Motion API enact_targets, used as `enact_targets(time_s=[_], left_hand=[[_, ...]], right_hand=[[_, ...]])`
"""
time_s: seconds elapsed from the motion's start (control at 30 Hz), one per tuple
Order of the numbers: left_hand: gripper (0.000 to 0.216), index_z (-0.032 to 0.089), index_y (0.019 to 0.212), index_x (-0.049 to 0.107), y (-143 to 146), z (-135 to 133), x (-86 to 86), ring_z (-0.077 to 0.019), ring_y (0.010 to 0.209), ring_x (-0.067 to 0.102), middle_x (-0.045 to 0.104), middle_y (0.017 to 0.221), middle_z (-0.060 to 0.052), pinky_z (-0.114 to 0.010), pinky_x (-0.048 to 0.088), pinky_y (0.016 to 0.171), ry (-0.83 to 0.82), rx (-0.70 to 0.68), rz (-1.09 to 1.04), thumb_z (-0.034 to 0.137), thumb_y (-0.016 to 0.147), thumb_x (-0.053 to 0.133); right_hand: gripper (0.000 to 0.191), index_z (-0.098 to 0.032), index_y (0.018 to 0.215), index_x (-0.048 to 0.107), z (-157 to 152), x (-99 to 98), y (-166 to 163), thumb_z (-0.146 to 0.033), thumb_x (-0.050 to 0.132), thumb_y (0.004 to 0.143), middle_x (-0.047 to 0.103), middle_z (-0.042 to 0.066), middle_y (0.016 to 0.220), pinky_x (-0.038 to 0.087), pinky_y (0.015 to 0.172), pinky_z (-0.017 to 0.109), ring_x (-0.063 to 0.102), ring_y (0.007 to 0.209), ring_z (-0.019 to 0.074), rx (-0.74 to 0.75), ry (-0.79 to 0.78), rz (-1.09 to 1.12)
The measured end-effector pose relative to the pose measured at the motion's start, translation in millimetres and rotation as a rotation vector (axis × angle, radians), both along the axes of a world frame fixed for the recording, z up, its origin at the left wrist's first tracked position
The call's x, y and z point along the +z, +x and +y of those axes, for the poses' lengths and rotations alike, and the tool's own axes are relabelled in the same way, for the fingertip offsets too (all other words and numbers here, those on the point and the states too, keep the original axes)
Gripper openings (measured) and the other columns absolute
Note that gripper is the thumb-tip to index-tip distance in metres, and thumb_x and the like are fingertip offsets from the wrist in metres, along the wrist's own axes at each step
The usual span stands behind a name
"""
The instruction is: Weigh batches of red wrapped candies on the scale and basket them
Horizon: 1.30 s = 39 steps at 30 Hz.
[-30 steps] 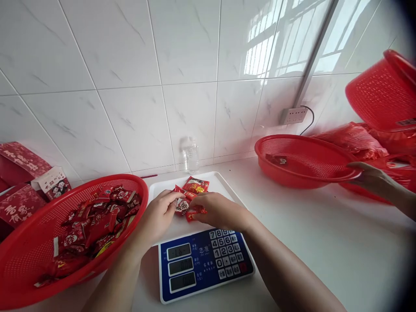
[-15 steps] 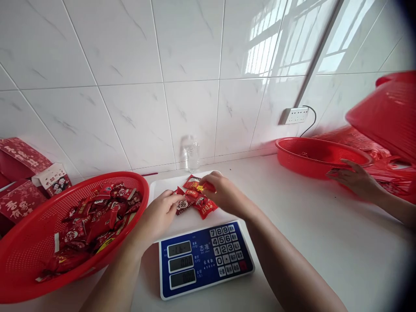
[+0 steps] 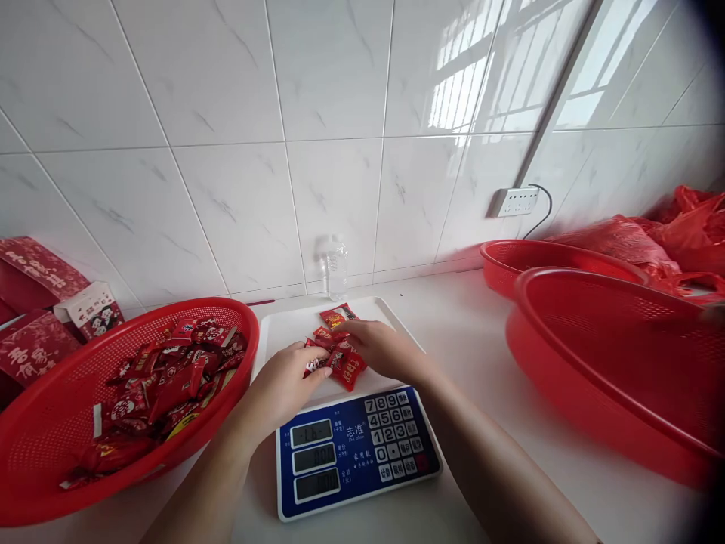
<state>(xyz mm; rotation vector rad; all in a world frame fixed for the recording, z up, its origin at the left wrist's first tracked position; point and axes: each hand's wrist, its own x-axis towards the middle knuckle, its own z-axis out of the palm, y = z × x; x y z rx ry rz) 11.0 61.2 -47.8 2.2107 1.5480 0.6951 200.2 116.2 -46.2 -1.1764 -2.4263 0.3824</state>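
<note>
A blue electronic scale (image 3: 356, 453) with a white weighing tray (image 3: 283, 326) stands in front of me. Several red candy packets (image 3: 340, 355) lie in a small pile on the tray. My left hand (image 3: 286, 381) rests at the pile's left edge, its fingertips touching a packet. My right hand (image 3: 377, 349) lies over the right side of the pile, fingers spread on the packets. Neither hand has lifted anything. One packet (image 3: 337, 313) lies just behind the pile.
A red mesh basket (image 3: 34, 446) full of red candies (image 3: 170, 378) sits at the left. Two red baskets (image 3: 617, 363) (image 3: 544, 253) stand at the right, red plastic bags (image 3: 623, 242) behind them. Red boxes (image 3: 34, 340) at far left, a clear bottle (image 3: 336, 268) and wall socket (image 3: 513, 202) behind.
My right hand has come down from the far packet onto the pile. A large red basket now stands at the near right, and the other person's hand is gone from view.
</note>
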Motion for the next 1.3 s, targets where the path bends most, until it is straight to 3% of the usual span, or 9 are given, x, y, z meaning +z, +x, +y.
enact_targets(time_s=[0.1, 0.23, 0.33, 0.53, 0.73, 1.0, 1.13, 1.2, 1.3], left_hand=[[0.03, 0.025, 0.115, 0.067, 6, -4, 1.8, -0.0237, 0.103, 0.061, 0.065, 0.112, -0.007, -0.036, 0.049, 0.089, 0.038, -0.036, -0.007, 0.034, 0.09, 0.052], [0.036, 0.028, 0.123, 0.063, 16, -6, -5.1, -0.0282, 0.12, 0.05, 0.058, 0.123, -0.009, -0.045, 0.044, 0.099, 0.106, -0.123, 0.087, 0.038, 0.089, 0.055], [0.031, 0.026, 0.116, 0.068, 21, -4, -9.5, -0.0301, 0.115, 0.051, 0.058, 0.119, -0.011, -0.047, 0.045, 0.096, 0.114, -0.094, 0.172, 0.037, 0.088, 0.058], [0.033, 0.023, 0.119, 0.066, 16, 0, -11.6, -0.0293, 0.108, 0.055, 0.061, 0.11, -0.011, -0.045, 0.048, 0.09, 0.131, 0.043, 0.222, 0.028, 0.088, 0.056], [0.039, 0.021, 0.126, 0.061, 13, 3, -15.6, -0.0302, 0.113, 0.054, 0.058, 0.115, -0.013, -0.044, 0.047, 0.092, 0.08, 0.066, 0.213, 0.03, 0.089, 0.053], [0.043, 0.025, 0.134, 0.05, -3, 6, 0.1, -0.0237, 0.116, 0.057, 0.059, 0.124, -0.009, -0.039, 0.047, 0.097, 0.222, 0.128, -0.172, 0.022, 0.092, 0.041], [0.058, 0.025, 0.14, 0.032, -5, -1, 11.9, -0.021, 0.092, 0.068, 0.068, 0.112, -0.007, -0.036, 0.056, 0.081, 0.102, 0.113, -0.583, 0.032, 0.087, 0.056], [0.054, 0.022, 0.131, 0.035, -3, -1, 11.6, -0.0203, 0.085, 0.069, 0.07, 0.106, -0.008, -0.036, 0.057, 0.076, 0.032, 0.102, -0.679, 0.035, 0.086, 0.059], [0.033, 0.021, 0.113, 0.052, 1, 1, 9.0, -0.0205, 0.094, 0.067, 0.07, 0.109, -0.007, -0.035, 0.054, 0.083, 0.02, 0.063, -0.603, 0.035, 0.085, 0.06]], right_hand=[[0.044, -0.02, 0.123, 0.061, 8, -1.2, 9, -0.002, 0.04, 0.088, 0.065, 0.009, 0.125, 0.046, 0.093, 0.038, 0.058, 0.112, 0.0217, -0.038, 0.032, 0.022], [0.044, -0.025, 0.124, 0.062, 16, -8.3, 12, -0.006, 0.048, 0.087, 0.059, 0.006, 0.134, 0.041, 0.103, 0.038, 0.048, 0.128, 0.0208, 0.06, 0.008, -0.023], [0.04, -0.023, 0.12, 0.065, 19, -11.3, 11, -0.008, 0.05, 0.086, 0.064, 0.007, 0.128, 0.043, 0.101, 0.038, 0.054, 0.122, 0.0215, 0.098, -0.026, -0.062], [0.057, -0.022, 0.114, 0.068, 21, -5.0, 29, 0.006, 0.04, 0.075, 0.067, 0.006, 0.123, 0.045, 0.097, 0.039, 0.059, 0.117, 0.0223, 0.025, -0.069, -0.096], [0.053, -0.02, 0.101, 0.073, 18, 2.9, 37, 0.008, 0.039, 0.072, 0.072, 0.006, 0.113, 0.048, 0.091, 0.036, 0.064, 0.105, 0.0216, 0.009, -0.103, -0.071], [0.04, -0.021, 0.114, 0.065, 6, 15.6, 31, -0.005, 0.039, 0.088, 0.067, 0.009, 0.118, 0.047, 0.091, 0.036, 0.061, 0.107, 0.0195, -0.034, -0.003, 0.156], [0.035, -0.021, 0.123, 0.054, -7, 24.3, 26, -0.015, 0.041, 0.091, 0.068, 0.007, 0.107, 0.049, 0.08, 0.033, 0.062, 0.091, 0.0171, -0.014, 0.009, 0.383], [0.031, -0.019, 0.12, 0.05, -11, 26.2, 23, -0.016, 0.043, 0.09, 0.068, 0.007, 0.104, 0.049, 0.076, 0.031, 0.061, 0.086, 0.0161, -0.005, -0.013, 0.433], [0.017, -0.018, 0.102, 0.054, -12, 27.2, 20, -0.017, 0.045, 0.089, 0.069, 0.007, 0.098, 0.047, 0.072, 0.029, 0.061, 0.081, 0.0158, -0.065, 0.017, 0.415]])
